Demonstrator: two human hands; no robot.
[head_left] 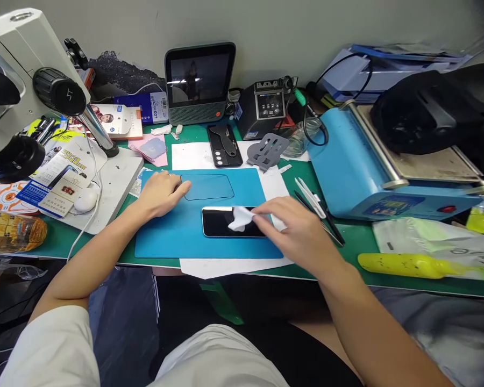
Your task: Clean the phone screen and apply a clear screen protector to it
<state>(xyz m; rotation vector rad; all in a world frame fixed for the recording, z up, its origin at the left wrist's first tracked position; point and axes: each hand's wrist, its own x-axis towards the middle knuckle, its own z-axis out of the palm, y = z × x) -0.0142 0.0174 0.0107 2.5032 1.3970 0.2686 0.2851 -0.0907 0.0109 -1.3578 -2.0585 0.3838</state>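
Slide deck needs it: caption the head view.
Right hand pinching a white wipe over a phone on a blue mat, left hand at its left side.

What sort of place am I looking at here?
Most likely a phone repair bench. A phone lies on a blue mat, what looks like a microscope stands at the left, and behind is a black control unit, possibly a soldering station.

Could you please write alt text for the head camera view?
A person's right hand pinches a white cloth over a phone on a blue mat, the left hand near the mat's far left corner. A screen stands behind, a blue machine to the right.
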